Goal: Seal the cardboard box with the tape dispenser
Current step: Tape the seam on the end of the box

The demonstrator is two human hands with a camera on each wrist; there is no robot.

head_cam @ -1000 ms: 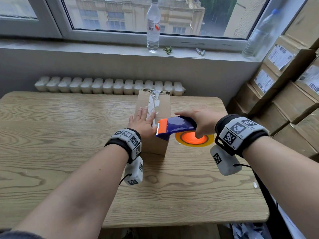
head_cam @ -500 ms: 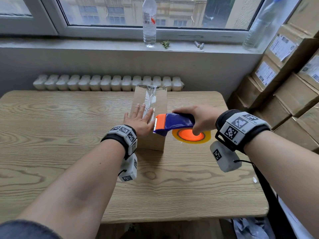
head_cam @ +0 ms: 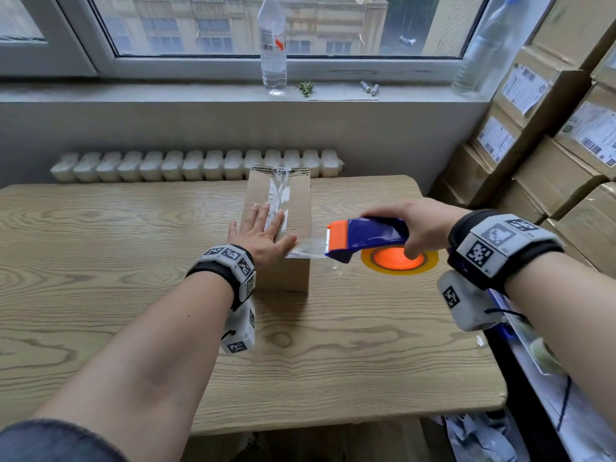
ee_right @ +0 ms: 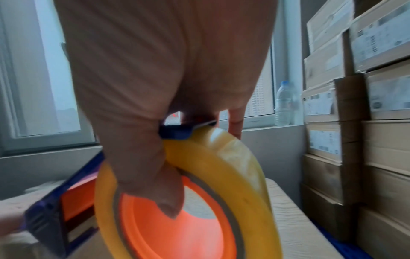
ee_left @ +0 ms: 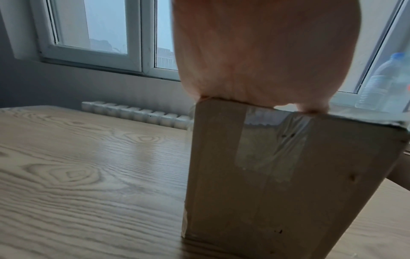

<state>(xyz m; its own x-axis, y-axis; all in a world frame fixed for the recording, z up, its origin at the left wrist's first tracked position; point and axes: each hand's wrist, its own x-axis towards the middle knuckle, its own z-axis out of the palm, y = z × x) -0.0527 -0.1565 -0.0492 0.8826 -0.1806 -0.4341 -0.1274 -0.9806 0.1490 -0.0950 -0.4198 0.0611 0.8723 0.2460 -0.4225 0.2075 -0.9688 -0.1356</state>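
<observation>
A pale wood-grain table (head_cam: 100, 295) carries a tall brown cardboard box (head_cam: 293, 208) near its far edge. The left hand (head_cam: 263, 233) lies flat on the box top, fingers straight. The right hand (head_cam: 421, 228) grips a blue-and-orange tape dispenser (head_cam: 366, 238) just right of the box — clear tape (head_cam: 306, 250) stretches between them.

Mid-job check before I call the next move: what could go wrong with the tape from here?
1. A short clear tape strip spans from the cardboard box to the tape dispenser, off the right edge; it may twist or stick to itself.
2. Only the left hand lies flat on the box; a hard pull by the right hand could tip it.
3. The tape already on top looks wrinkled, so the seal may be weak.
</observation>
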